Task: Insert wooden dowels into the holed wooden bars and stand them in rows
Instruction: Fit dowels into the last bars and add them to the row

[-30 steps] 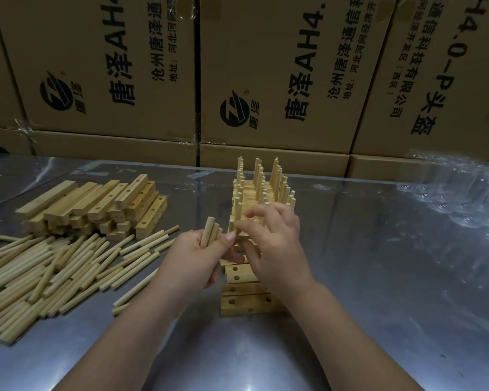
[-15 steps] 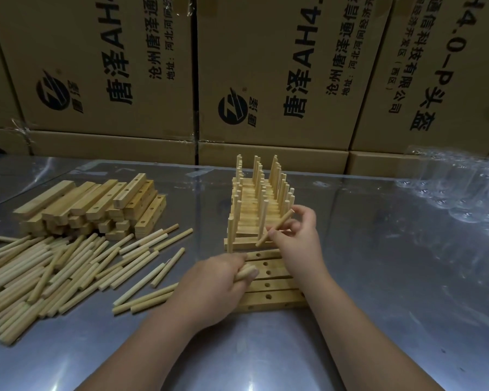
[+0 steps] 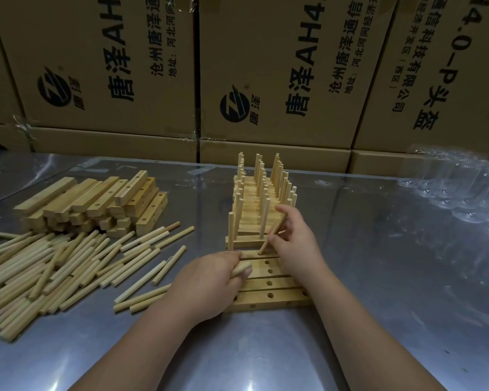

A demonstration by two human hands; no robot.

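Several holed wooden bars (image 3: 268, 299) lie flat side by side in front of me. Behind them stand rows of bars with upright dowels (image 3: 261, 193). My right hand (image 3: 297, 244) pinches a slanted dowel (image 3: 271, 235) whose lower tip sits at the middle hole of the farthest flat bar. My left hand (image 3: 209, 280) grips one or more dowels (image 3: 242, 270), with an end showing past the fingers, over the left ends of the flat bars.
A heap of loose dowels (image 3: 54, 266) lies to the left, with a stack of empty holed bars (image 3: 96, 204) behind it. Cardboard boxes (image 3: 280, 69) wall off the far edge. Clear plastic items (image 3: 463, 193) sit at the right on the shiny metal table (image 3: 407, 277).
My left hand dropped from chest height to the flat bars, still gripping dowels. My right hand took one dowel, moved right and lowered its tip to the hole.
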